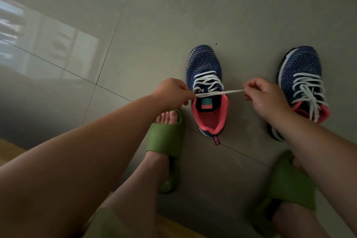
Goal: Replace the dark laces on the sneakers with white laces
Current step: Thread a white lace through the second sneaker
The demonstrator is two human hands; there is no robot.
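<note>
Sneakers — two navy knit shoes with coral linings — stand side by side on the grey tile floor (135, 25), both already threaded with white. On the near sneaker (207, 91) the white lace (219, 92) is drawn taut across the tongue just above the collar, one end pinched in the left hand (172, 92), the other in the right hand (264, 96); each grip is closed on the lace, fingers curled. The far sneaker (303, 83), partly behind the right forearm, looks fully laced and tied in a bow. No dark laces are in view. Judged from this, the lacing of the second shoe is finished and the tightening is in hand — the next move calls for crossing the two ends and tying them without losing tension. Green slides (166, 137) frame the scene.
</note>
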